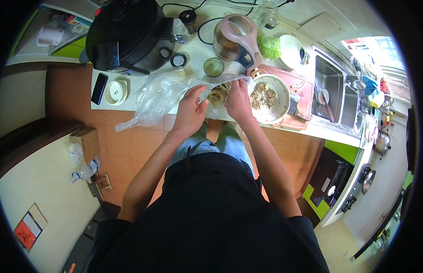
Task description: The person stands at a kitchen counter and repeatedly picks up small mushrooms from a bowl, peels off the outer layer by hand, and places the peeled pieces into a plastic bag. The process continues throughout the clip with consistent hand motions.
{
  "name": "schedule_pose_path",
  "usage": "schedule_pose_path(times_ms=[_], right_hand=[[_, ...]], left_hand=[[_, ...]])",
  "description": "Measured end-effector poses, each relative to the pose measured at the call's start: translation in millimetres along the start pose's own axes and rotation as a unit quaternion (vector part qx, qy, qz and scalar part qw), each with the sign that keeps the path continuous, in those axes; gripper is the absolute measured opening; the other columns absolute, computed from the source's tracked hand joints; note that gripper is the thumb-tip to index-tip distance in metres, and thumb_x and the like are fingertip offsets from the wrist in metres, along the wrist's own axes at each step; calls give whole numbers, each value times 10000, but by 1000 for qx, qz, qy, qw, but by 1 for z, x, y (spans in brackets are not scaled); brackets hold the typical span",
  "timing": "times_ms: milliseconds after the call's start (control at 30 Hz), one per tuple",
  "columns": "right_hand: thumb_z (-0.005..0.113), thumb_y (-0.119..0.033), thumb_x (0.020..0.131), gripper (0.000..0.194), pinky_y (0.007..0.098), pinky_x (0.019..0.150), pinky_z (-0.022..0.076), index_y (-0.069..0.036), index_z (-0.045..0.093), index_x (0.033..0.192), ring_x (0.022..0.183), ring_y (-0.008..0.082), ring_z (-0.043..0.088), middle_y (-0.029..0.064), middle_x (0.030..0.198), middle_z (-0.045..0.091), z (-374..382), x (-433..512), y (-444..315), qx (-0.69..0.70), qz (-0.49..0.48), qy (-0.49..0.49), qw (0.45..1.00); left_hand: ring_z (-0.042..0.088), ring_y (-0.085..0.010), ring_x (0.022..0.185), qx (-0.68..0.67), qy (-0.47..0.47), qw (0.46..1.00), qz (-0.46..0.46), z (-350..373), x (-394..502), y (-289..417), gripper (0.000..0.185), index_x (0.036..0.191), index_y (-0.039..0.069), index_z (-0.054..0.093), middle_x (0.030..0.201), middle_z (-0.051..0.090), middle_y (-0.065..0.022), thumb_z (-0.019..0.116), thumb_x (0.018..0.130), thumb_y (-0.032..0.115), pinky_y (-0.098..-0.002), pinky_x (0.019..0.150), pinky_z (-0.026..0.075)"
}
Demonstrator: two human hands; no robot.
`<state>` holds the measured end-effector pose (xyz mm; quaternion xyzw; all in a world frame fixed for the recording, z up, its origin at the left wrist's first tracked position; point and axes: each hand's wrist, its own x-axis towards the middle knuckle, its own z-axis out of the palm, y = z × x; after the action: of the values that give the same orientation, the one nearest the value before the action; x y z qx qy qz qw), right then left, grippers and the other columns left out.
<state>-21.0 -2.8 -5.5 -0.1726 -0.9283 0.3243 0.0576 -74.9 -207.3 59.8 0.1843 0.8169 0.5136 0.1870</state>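
A clear plastic bag (160,92) lies spread over the counter, its mouth raised between both hands. Inside or under its rim is a pale brown, lumpy food (217,96), partly hidden. My right hand (238,100) pinches the bag's edge beside a white dotted bowl (279,99). My left hand (192,111) is at the bag's left side with fingers curled and apart; whether it grips the film I cannot tell. In the bowl are several clumps of greyish-brown food (262,96). The bowl stands on a reddish cutting board (302,85), with a cleaver (302,114) at its right.
Behind the hands stand a glass of green liquid (213,67), a pink-lidded kettle (238,37), a cabbage (270,46) and a white plate (290,51). A large black cooker (129,37), a phone (100,88) and a small white dish (115,92) are left; a sink (329,82) is right.
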Motion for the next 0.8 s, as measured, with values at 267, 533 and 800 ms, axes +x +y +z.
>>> schedule_pose_path(times_ms=[267,533,800], right_hand=[[649,-63,1115,186,319,774,632,41,748,1232,916,143,790,71,1014,794,-70,-41,26,286,147,-22,947],[737,-165,975,170,501,800,589,0,774,986,851,440,758,246,906,770,-111,8,113,-8,112,44,993],[737,-292,990,289,555,867,585,-5,771,965,945,459,764,247,981,787,-93,29,127,-106,152,-6,983]], left_hand=[[762,-206,985,-115,-26,989,-94,23,-3,-11,310,1396,21,689,1249,798,-124,670,1097,100,-347,909,607],[714,-112,920,-168,-42,973,-154,53,7,-18,278,1352,-19,709,1206,814,-93,630,1128,125,-287,870,596],[694,-101,911,-154,-42,972,-171,63,15,-24,316,1409,-10,696,1237,806,-103,637,1136,139,-278,878,593]])
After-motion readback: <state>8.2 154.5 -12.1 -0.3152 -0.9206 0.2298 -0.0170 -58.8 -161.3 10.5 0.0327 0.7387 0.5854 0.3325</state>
